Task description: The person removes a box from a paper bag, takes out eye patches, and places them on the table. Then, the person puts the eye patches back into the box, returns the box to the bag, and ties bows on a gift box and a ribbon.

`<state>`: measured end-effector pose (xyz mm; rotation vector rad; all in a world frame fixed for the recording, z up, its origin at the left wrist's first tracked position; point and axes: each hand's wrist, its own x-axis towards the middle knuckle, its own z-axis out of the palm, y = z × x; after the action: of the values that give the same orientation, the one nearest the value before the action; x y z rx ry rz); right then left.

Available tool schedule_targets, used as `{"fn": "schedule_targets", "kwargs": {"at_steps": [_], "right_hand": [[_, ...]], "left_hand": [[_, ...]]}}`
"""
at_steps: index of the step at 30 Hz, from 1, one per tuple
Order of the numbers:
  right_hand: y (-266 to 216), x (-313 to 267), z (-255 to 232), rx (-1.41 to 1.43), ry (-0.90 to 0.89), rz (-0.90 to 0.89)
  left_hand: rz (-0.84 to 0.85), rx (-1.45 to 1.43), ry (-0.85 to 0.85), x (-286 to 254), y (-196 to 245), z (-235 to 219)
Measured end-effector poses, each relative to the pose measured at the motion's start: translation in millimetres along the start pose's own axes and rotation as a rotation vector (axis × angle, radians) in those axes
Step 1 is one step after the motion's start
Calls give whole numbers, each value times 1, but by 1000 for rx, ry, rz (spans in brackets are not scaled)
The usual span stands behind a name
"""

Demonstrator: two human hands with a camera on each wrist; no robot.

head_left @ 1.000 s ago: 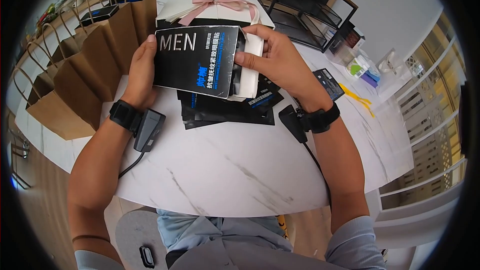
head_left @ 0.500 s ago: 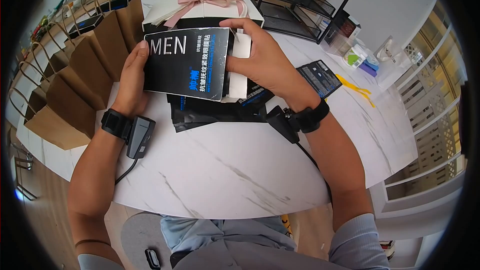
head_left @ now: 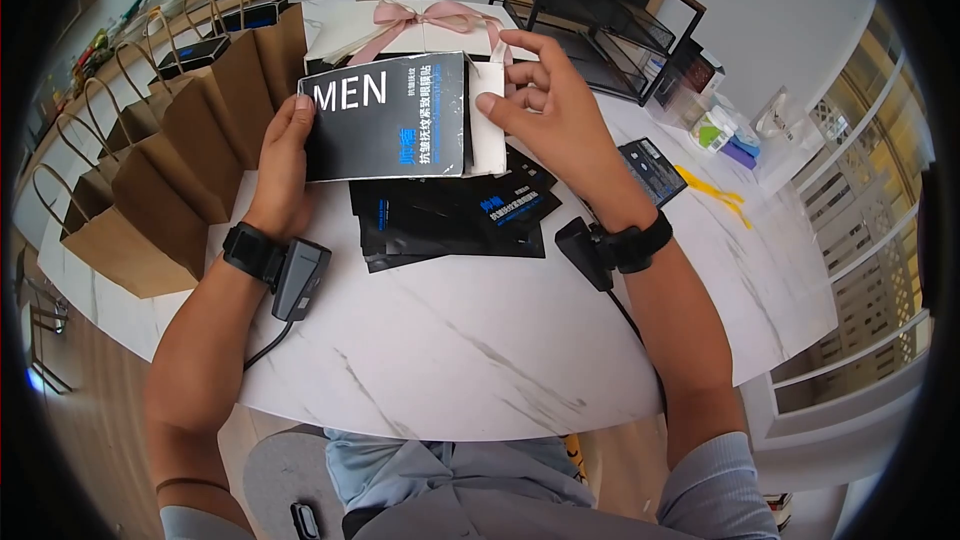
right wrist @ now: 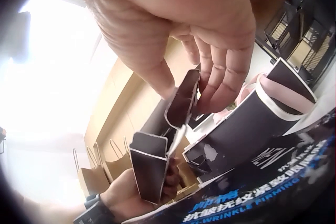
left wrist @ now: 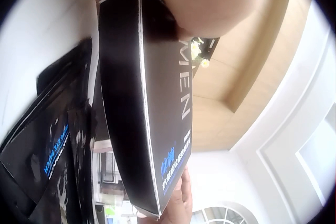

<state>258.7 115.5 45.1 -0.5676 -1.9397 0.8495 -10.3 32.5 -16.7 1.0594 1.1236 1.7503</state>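
My left hand (head_left: 283,165) holds the left end of a black eye patch box (head_left: 385,125) marked MEN, with the thumb over its front. The right end of the box is open, and its white inner flap (head_left: 487,145) stands out. There my right hand (head_left: 550,115) has its thumb on the flap and its other fingers at the far side. In the right wrist view the dark end flap (right wrist: 184,100) lies between thumb and fingers. Below the box, black eye patch sachets (head_left: 440,230) lie in a loose pile on the table (head_left: 450,350).
Brown paper bags (head_left: 150,210) stand in a row on the left. Behind the box is a white gift box (head_left: 335,35) with a pink ribbon (head_left: 440,15). A black mesh rack (head_left: 600,30) stands at the back right, near a single sachet (head_left: 652,172) and a yellow ribbon (head_left: 715,195).
My right thumb has come out from inside the open end and now lies on the white flap, with the fingers more spread. My left hand keeps its hold on the box.
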Motion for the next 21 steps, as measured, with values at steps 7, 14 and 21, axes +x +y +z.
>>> {"fn": "schedule_targets", "kwargs": {"at_steps": [7, 14, 21], "right_hand": [[-4, -6, 5, 309, -190, 293], [7, -5, 10, -116, -20, 68], [-9, -5, 1, -629, 169, -384]], "left_hand": [[-6, -15, 39, -5, 6, 10], [-7, -31, -11, -2, 3, 5], [77, 15, 113, 1, -1, -2]]}}
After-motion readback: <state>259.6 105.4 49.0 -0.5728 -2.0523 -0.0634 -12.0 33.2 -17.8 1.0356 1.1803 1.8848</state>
